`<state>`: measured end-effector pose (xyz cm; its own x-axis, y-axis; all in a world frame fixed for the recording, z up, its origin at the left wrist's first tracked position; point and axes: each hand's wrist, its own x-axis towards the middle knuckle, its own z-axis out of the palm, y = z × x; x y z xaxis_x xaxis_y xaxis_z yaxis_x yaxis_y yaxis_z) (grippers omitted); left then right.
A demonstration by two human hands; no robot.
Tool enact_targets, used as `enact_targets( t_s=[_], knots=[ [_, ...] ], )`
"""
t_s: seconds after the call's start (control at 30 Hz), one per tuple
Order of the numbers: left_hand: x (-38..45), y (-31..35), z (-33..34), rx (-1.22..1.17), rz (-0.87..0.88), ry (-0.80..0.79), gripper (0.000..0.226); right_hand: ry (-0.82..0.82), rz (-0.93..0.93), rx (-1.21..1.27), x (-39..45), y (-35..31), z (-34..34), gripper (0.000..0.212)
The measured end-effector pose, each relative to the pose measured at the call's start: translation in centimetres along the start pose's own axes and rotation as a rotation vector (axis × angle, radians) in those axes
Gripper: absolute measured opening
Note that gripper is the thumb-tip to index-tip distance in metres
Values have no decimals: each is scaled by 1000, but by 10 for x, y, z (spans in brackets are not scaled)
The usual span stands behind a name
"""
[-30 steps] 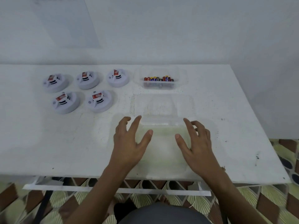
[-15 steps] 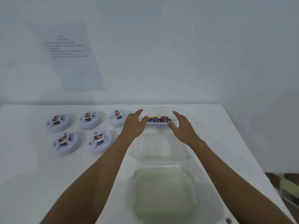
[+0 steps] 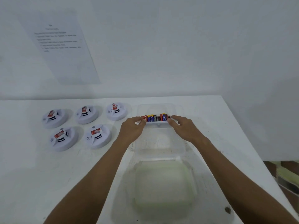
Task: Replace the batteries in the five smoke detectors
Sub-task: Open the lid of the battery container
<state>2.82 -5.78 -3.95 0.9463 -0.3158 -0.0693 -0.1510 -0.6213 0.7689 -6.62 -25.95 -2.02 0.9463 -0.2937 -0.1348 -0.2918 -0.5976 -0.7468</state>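
Two hands gripped a clear battery container (image 3: 160,109) at the table's (image 3: 226,126) far side: the left hand (image 3: 133,128) pinched its left end, the right hand (image 3: 182,126) its right end. Batteries (image 3: 156,118) stood inside. Five smoke detectors (image 3: 97,136) lay in two rows to the left.

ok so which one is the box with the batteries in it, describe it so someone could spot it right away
Start at the white table against the wall and find the five round smoke detectors on its left half. Just right of their back row stands a small clear plastic box, with the left hand and right hand at its two near corners. Unlike the bigger clear containers nearer the person, it holds a row of coloured batteries.
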Motion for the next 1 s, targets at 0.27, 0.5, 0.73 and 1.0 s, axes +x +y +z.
enact_targets(
  t_s=[0.27, 0.5, 0.73, 1.0],
  knots=[
    [-26, -10, -5, -53, 20, -35, 49, -43, -28, -17, -15, 13, 0, 50],
    [-23, -11, -7, -39, 52, 17, 29, 25, -40, 33, -9, 16, 4, 35],
    [-16, -11, -10, -36, 66, 24, 28, 61, -42, 23, -4, 14, 5, 36],
    [-19, -11, -10, -12, 63, -8, 44, -12, -25, -6, -9, 12, 5, 45]
  ],
)
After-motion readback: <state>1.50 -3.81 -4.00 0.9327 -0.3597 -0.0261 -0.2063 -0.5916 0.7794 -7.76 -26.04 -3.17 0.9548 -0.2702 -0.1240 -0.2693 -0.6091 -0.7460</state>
